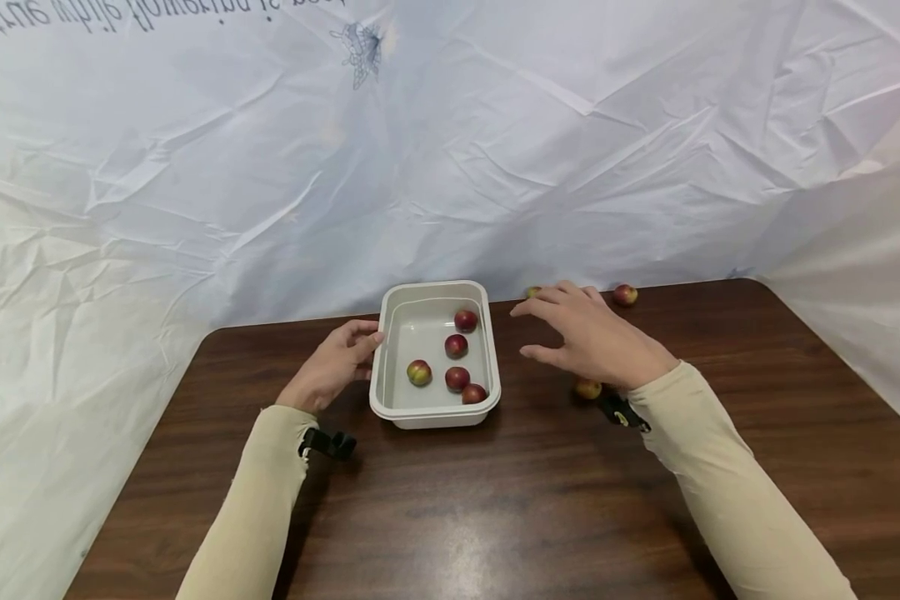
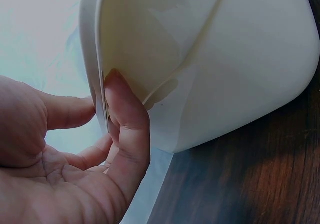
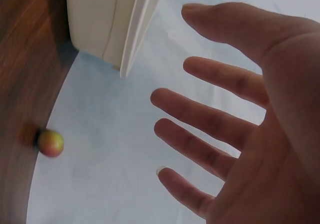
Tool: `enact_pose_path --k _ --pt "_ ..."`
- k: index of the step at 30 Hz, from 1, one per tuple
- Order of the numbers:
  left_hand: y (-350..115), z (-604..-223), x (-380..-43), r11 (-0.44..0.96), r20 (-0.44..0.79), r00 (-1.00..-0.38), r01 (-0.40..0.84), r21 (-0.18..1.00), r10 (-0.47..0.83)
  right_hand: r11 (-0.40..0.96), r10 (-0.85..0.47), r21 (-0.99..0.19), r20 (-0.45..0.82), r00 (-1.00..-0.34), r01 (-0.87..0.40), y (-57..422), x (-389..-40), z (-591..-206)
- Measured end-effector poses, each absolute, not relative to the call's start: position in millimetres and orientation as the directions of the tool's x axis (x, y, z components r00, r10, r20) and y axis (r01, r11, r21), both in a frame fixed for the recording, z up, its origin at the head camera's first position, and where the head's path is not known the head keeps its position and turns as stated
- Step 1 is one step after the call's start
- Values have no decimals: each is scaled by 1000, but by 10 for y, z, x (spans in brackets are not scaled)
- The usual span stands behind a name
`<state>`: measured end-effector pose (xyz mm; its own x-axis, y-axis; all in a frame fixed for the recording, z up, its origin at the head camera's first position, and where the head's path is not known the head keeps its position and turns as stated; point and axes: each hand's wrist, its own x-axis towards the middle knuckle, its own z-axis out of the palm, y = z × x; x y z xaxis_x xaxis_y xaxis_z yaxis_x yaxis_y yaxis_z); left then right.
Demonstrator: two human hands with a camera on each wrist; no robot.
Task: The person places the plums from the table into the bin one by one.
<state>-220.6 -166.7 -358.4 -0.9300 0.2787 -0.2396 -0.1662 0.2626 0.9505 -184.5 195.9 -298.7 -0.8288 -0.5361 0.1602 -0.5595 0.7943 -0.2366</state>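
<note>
Five fruits [image 1: 456, 346]: in our tub [image 1: 437, 413]
Left hand [image 1: 336, 363]: pinches its rim [image 2: 91, 44]
Right hand [image 1: 598, 337]: raised, fingers [image 3: 202, 112] apart

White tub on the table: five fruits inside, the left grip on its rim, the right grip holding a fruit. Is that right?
Not quite: the right grip holds no fruit. The right wrist view shows it empty. The rest stands: five fruits inside the white tub, the left grip on its rim.
</note>
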Motion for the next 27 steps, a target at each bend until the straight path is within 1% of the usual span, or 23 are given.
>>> enact_pose_path --k 4,13,19,24,27 --pt "-1664 -3580 -2203 258 -235 -931 -163 952 280 805 -513 -266 136 -848 -530 2048 -1825 -2975" --pt "-1679 -3595 -2209 266 -234 -932 -160 951 276 829 -496 -241 104 -862 -505 2262 -1765 -3066" --pt "-1679 -3601 -2208 273 -234 -931 -157 949 280 825 -504 -239 100 -858 -512 2329 -1758 -3109" --pt "-1678 -3609 -2207 278 -231 -930 -151 949 286 836 -495 -240 58 -867 -493 2384 -1758 -3137" --pt "-1671 -3602 -2202 274 -225 -930 -144 951 290 844 -479 -261 25 -878 -468 2425 -1763 -3156"
